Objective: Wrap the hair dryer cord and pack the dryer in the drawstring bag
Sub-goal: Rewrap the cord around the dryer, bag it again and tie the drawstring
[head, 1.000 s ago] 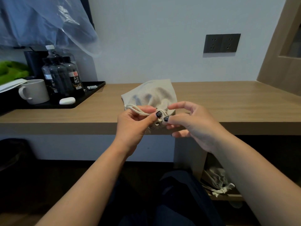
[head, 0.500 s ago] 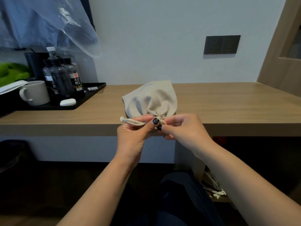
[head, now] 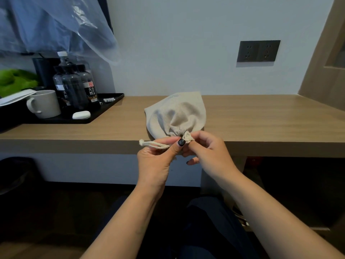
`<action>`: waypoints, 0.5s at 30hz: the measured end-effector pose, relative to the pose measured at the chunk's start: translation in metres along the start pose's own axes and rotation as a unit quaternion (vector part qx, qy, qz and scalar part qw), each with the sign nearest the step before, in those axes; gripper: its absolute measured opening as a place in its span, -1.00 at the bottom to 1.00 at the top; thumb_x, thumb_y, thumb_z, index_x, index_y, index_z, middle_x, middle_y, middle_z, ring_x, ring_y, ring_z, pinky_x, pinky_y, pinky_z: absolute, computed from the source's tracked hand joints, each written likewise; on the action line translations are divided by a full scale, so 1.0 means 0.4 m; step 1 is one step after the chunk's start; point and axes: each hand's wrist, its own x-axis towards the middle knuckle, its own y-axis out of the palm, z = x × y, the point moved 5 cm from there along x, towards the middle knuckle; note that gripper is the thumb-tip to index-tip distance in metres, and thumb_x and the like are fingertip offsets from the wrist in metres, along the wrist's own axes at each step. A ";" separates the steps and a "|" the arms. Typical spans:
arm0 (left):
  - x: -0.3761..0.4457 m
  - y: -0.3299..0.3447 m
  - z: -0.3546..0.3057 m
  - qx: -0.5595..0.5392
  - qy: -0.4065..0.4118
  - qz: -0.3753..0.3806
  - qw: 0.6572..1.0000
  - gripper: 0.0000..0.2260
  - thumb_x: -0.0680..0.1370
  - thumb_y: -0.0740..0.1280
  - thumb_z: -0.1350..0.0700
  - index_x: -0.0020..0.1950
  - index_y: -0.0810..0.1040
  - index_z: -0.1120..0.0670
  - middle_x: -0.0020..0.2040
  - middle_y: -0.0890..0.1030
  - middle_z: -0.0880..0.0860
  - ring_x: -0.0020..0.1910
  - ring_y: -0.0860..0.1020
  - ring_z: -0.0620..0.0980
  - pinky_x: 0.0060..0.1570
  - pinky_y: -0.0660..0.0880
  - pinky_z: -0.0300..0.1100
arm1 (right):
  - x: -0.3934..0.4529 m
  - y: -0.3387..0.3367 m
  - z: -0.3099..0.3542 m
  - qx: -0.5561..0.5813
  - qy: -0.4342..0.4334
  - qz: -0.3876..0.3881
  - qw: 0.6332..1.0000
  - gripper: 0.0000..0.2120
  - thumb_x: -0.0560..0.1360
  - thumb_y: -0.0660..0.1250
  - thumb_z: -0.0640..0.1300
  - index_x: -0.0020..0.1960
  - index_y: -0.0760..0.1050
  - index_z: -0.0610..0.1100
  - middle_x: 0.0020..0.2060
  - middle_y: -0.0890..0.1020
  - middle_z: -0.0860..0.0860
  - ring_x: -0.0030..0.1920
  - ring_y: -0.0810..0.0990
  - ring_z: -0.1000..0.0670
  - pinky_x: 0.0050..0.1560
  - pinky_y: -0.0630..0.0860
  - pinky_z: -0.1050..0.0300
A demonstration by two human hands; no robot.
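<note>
Since 1 s ago the mouth of the bag point(head: 177, 116) has gone from loosely open to cinched into a tight pucker, so packing looks all but done; the dryer itself is hidden inside. The left hand point(head: 155, 161) pinches the drawstring point(head: 155, 144), drawn out leftward. The right hand point(head: 206, 150) pinches the gathered neck. The bag lies on the counter point(head: 261, 120) at its front edge, long axis front to back, mouth pointing toward the person.
</note>
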 end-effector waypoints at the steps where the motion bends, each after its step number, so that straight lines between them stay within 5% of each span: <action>1: 0.000 -0.003 0.002 0.003 -0.001 -0.006 1.000 -0.88 0.29 0.47 0.24 -0.19 0.70 0.12 -0.18 0.72 0.09 -0.12 0.68 -0.06 -0.15 0.54 -0.34 | -0.003 -0.001 0.001 0.030 0.013 0.013 0.999 -0.87 0.53 0.30 -0.29 -0.07 0.61 -0.15 -0.28 0.65 -0.05 -0.23 0.64 0.05 -0.31 0.57 0.17; 5: 0.000 -0.017 0.013 0.023 -0.010 -0.022 0.999 -0.82 0.29 0.48 0.17 -0.13 0.69 0.15 -0.12 0.71 0.14 -0.09 0.67 -0.04 -0.12 0.55 -0.30 | -0.005 -0.007 -0.003 0.130 0.048 0.044 0.989 -0.86 0.53 0.26 -0.31 -0.05 0.60 -0.20 -0.28 0.63 -0.08 -0.23 0.62 0.01 -0.31 0.53 0.16; 10: -0.008 -0.019 0.014 0.073 -0.002 -0.031 0.997 -0.85 0.34 0.44 0.01 -0.18 0.73 0.04 -0.19 0.71 0.05 -0.25 0.60 -0.15 -0.30 0.49 -0.32 | -0.001 -0.004 -0.016 0.123 0.058 0.023 0.990 -0.90 0.50 0.37 -0.21 -0.17 0.63 -0.17 -0.34 0.55 -0.10 -0.37 0.52 0.04 -0.39 0.48 0.21; 15: -0.013 -0.022 0.028 0.084 -0.028 -0.038 0.995 -0.76 0.43 0.32 -0.12 -0.16 0.74 -0.05 -0.04 0.72 0.03 0.08 0.64 -0.01 0.06 0.50 -0.12 | 0.008 -0.015 -0.032 0.179 0.091 -0.039 0.979 -0.93 0.45 0.40 -0.23 -0.15 0.63 -0.24 -0.23 0.47 -0.18 -0.44 0.37 0.05 -0.52 0.32 0.28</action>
